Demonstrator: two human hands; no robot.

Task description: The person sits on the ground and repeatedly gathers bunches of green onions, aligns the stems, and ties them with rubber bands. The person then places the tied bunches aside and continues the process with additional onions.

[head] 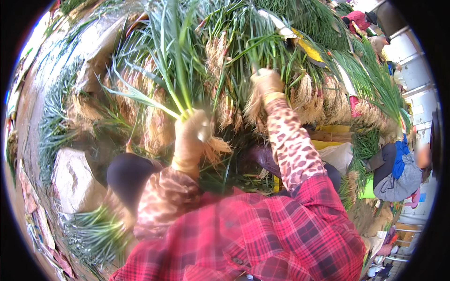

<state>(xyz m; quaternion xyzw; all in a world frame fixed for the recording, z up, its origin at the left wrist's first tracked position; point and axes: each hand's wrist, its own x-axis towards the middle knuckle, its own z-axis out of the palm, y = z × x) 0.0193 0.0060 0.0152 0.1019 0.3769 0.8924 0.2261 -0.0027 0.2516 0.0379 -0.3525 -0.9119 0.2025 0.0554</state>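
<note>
My left hand (192, 135), in a pale glove, is closed around a few green onions (178, 102). Their leaves fan upward and their tan roots stick out below my fist. Further forward, my right hand (267, 83), also gloved, grips stems at the front of a large heap of green onions (228, 49). A clump of long roots (254, 105) hangs just beneath that hand. Both forearms wear leopard-print sleeves, and the left one is blurred.
A crumpled pale sack (77, 181) lies left of my knee, above a bunch of green onions (100, 230). Yellow-and-white sheeting (309, 51) crosses the heap. At right sits a co-worker (397, 175) in blue sleeves; other people are farther back. A wet floor (31, 105) runs along the left.
</note>
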